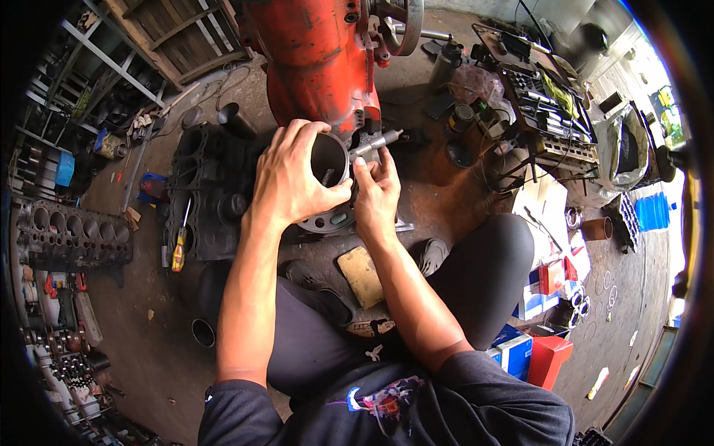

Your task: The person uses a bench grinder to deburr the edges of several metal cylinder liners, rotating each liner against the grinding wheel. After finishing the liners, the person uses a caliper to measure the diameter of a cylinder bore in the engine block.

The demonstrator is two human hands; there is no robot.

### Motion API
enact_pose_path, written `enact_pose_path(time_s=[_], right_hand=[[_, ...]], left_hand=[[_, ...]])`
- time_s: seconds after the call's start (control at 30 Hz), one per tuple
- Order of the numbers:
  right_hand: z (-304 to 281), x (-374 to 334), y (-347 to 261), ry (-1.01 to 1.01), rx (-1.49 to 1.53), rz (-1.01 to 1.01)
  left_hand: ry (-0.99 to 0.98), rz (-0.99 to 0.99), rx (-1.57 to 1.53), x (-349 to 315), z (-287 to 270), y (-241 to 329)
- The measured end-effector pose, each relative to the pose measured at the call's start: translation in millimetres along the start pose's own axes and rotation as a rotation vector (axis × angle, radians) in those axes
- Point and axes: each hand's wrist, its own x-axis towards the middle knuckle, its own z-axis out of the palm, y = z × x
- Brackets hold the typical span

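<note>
My left hand (286, 175) curves around a dark metal cylinder liner (328, 152), its fingers over the far rim and its thumb at the near side. The liner's open end faces up toward me. In my right hand (378, 197) is an outside micrometer (378, 142), its silver barrel pointing away to the right. The micrometer's frame sits at the liner's right wall; I cannot tell whether its tips touch the metal. Below the liner shows part of an engine block (201, 171) with round bores. A yellow-handled screwdriver (179, 249) lies on the block's near left corner.
A big red machine (305, 59) stands just beyond my hands. At right are a tool-laden bench (550, 111) and boxes (513, 353). Another engine block (71, 230) lies at left. Between my feet rests a yellowish block (360, 275); a loose ring-shaped part (203, 332) is at left.
</note>
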Motion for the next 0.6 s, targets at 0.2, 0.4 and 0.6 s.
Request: enact_pose_path(time_s=[0.2,0.4,0.6], right_hand=[[-2,1,-2,-0.029,0.059,-0.013],[-5,-25,7,0.035,0.111,-0.076],[-6,-49,8,0.064,0.257,-0.121]], left_hand=[[-0.014,-0.032,0.004,0,0,4],[-0.016,-0.027,-0.015,-1,0,6],[0.027,-0.019,0.003,0,4,3]])
